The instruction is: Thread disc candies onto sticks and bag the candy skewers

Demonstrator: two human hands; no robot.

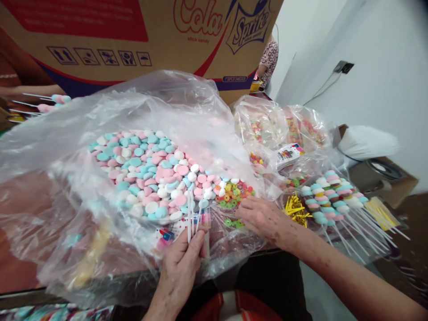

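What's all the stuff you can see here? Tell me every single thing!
button candies: many, pink, blue, white, centre
ring gummies: many, orange, yellow, green, right of centre
plastic sheeting: count unclear, clear, around the candies
Cola-Sprite carton: one, brown, back
gummy bags: several, clear, back right
printed cards: count unclear, mostly white, near the bags
candy skewers: many, pastel, right; some also left
ties: bunch, gold, beside right-hand skewers
strips: bundle, yellow, far right
open carton: one, brown, far right
table: one, reddish-brown, underneath
patterned sleeve: one, pinkish, another person's, behind
sticks: few, white, lower centre
left hand: one, bare, holding sticks
right hand: one, bare, at the gummies
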